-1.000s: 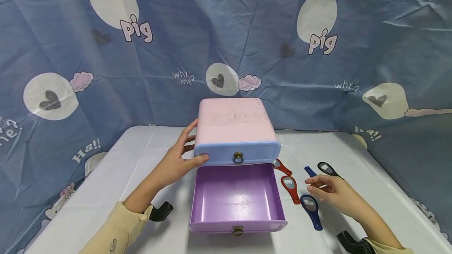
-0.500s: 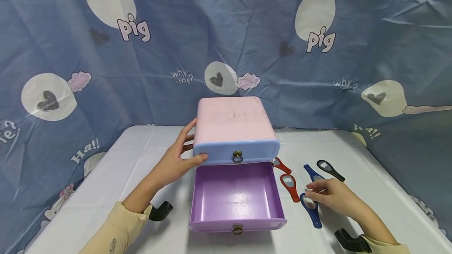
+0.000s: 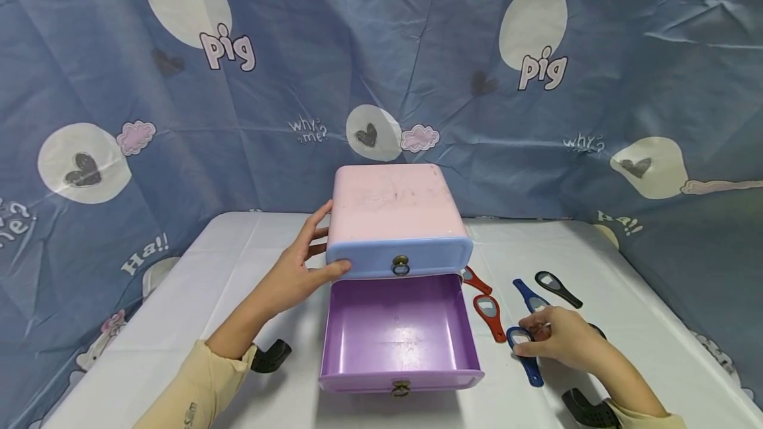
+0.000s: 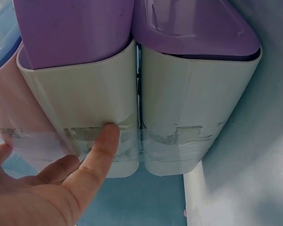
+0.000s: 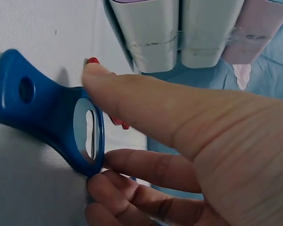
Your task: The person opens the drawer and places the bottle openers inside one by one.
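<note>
So the blue magnifier [image 3: 532, 369] lies on the desk [image 3: 262, 237], closer to its right edge than its left, just right of the pulled-out drawer [image 3: 396, 333]. Right grip [image 3: 566, 337] has thumb and curled fingers around its lens end; can't tell if it's pinched yet. Left grip [image 3: 298, 278] is spread, touching the cabinet [image 3: 393, 200] at its front corner and side. My worry: something that flat could skid off the fingertips, or they'd bump the second blue magnifier [image 3: 527, 292] just behind. Too much left push might shift the cabinet.
</note>
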Tool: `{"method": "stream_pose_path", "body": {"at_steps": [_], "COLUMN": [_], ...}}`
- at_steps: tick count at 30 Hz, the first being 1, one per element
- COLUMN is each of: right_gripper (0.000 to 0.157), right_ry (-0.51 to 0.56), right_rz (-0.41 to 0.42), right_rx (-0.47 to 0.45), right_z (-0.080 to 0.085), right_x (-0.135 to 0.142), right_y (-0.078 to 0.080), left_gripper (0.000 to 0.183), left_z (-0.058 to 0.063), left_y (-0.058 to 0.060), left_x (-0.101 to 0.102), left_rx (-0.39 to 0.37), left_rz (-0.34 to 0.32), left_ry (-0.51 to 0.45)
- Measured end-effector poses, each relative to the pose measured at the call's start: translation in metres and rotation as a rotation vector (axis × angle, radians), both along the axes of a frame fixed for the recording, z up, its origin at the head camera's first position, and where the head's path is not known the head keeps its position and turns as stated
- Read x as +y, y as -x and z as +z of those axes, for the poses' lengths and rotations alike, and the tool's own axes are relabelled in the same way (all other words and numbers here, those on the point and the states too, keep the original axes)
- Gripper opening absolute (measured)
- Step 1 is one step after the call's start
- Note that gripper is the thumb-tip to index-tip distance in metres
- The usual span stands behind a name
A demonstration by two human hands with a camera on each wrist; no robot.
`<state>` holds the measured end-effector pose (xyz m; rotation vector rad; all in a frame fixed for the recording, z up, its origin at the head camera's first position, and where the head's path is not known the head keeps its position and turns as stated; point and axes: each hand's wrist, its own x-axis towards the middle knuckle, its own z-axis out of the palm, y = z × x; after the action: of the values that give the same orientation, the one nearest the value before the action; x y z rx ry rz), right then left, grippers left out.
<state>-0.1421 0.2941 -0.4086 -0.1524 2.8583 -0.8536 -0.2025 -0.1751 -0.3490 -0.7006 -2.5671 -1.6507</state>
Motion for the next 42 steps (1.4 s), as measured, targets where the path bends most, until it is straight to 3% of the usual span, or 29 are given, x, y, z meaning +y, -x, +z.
{"method": "stream_pose_path", "body": {"at_steps": [5,17,30,38,42], "right_gripper": [0.055,0.045,0.057,0.049,0.046], "right_ry": [-0.028,-0.075,-0.010,0.029,0.108], "right_rz": [0.005,0.039,0.059,0.104,0.130], "right_rx": [0.024,0.068,-0.023,-0.009,-0.020], "right_z": [0.001,0.000,0.001,0.004,0.003], "right_x": [-0.007,-0.008,0.002,0.014,0.018], "right_y": [-0.005,-0.004,-0.002,0.003,0.002], "left_gripper": [0.099,0.098,0.099,0.098,0.098], "left_z": [-0.001,-0.002,0.002,0.004,0.003], "left_y": [-0.001,-0.002,-0.001,-0.002,-0.002], "left_x": [0.000,-0.001,0.002,0.002,0.003], "left_rx": [-0.008,-0.012,-0.022,-0.024,-0.027], "left_rz": [0.008,0.012,0.004,0.009,0.002], "left_ry": [0.002,0.002,0.002,0.003,0.004]}}
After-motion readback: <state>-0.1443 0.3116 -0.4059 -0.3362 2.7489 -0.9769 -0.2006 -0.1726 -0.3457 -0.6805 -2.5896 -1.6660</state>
